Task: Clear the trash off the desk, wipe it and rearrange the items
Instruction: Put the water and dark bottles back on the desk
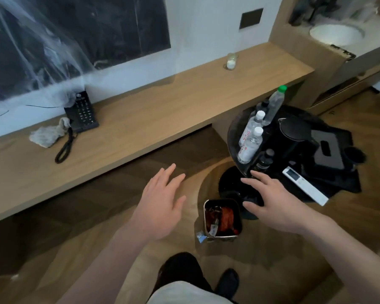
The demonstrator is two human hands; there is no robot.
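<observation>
**Wood bare, trash binned: time to bring the items back**

Wood floor lies nearest me, with my shoe and trouser leg at the bottom edge; above them my left hand (160, 202) and right hand (272, 200) both hover with fingers spread and relaxed, gripping nothing. Between them on the floor stands the small bin (223, 218), holding red wrappers, with one scrap (201, 236) lying just outside its near corner; I would pick that up first.

Just beyond my right hand is the round black side table (235, 137), crowded with water bottles (250, 141), a dark kettle (294, 132), a black tissue box (327, 154) and a white remote (303, 185) overhanging the near side. I judge the step in hand to be the rearranging; I would lift the bottles one at a time by the body, since they stand touching and could topple, and take the remote early before a sleeve knocks it off.

Farther on, the desk (162, 119) offers a long open stretch between the telephone (81, 113), with a crumpled cloth (46, 134) touching its cord at the left, and a glass (232, 61) near the back wall at the right; its front edge is straight, so I would set things well back from it.
</observation>
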